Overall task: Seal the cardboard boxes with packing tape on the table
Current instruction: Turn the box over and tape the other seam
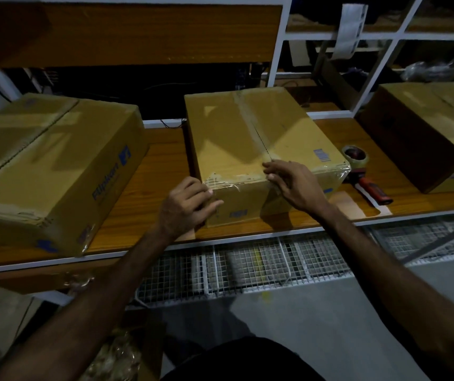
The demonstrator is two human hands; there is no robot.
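The left box lies at 9 o'clock on the counter, tilted toward the front edge, its top seam taped and its printed side facing the centre.

The left hand rests against the near-left corner of the middle box. Its fingers are loosely bent and laid on the front face just below the crinkled tape along the near top edge. It presses; it grasps nothing.

The middle box stands at 12 o'clock from the person, directly ahead of both hands. Its long axis runs from 6 to 12 o'clock, and the taped centre seam follows that axis. The tape along the seam looks smooth; the strip across the near edge is wrinkled and glossy, wrapping down onto the front face. A small barcode label sits near the right top edge.

The right hand lies at the near end of the centre seam, fingers extended and released, fingertips touching the tape where the seam meets the edge strip. It is the hand nearer the seam, so any further smoothing along the axis would likely run from it toward 12 o'clock.

The tape dispenser lies on the counter at 2 o'clock, just beside the middle box, handle pointing toward 5 o'clock, untouched.

The right box stands at 3 o'clock, well apart from both hands.
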